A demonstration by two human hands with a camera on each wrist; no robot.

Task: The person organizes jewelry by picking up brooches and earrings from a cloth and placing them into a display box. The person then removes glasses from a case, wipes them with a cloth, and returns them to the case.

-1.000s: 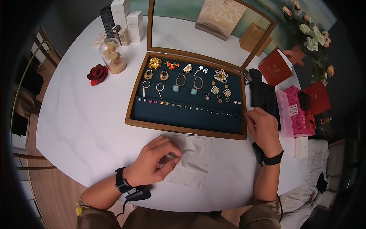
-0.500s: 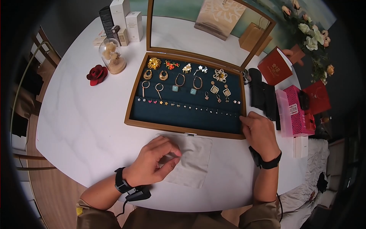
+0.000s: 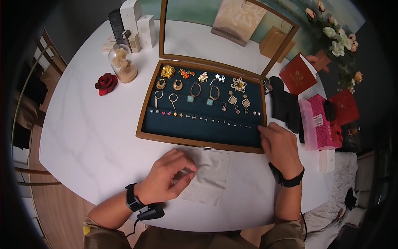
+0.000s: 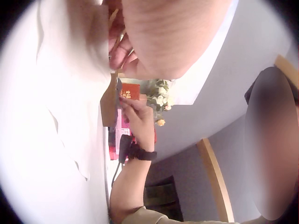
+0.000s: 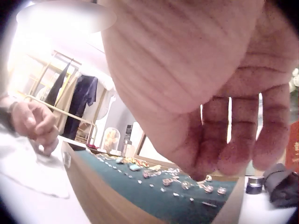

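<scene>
A wooden jewellery case [image 3: 199, 144] with a dark teal lining stands on the white table, its glazed lid raised. Rows of brooches and earrings fill it. My right hand [image 3: 281, 145] reaches over the case's right edge, fingertips right at the end of the row of stud earrings [image 3: 213, 120]. In the right wrist view its middle, ring and little fingers [image 5: 243, 140] hang fairly straight; the thumb hides the index tip, and I cannot tell whether a stud is pinched there. My left hand [image 3: 168, 175] rests loosely curled, with nothing seen in it, over a pale grey cloth [image 3: 213, 178].
Black rolled pouches [image 3: 286, 106], a pink patterned box [image 3: 323, 120] and a red box [image 3: 297, 74] line the right side. At the back left stand cosmetic boxes [image 3: 146, 32], a glass dome [image 3: 124, 68] and a red rose [image 3: 106, 84]. Flowers [image 3: 338, 43] overhang the back right.
My right hand has moved slightly left, from beside the case's right edge to over its lining at the stud row's end. The left hand has stayed still.
</scene>
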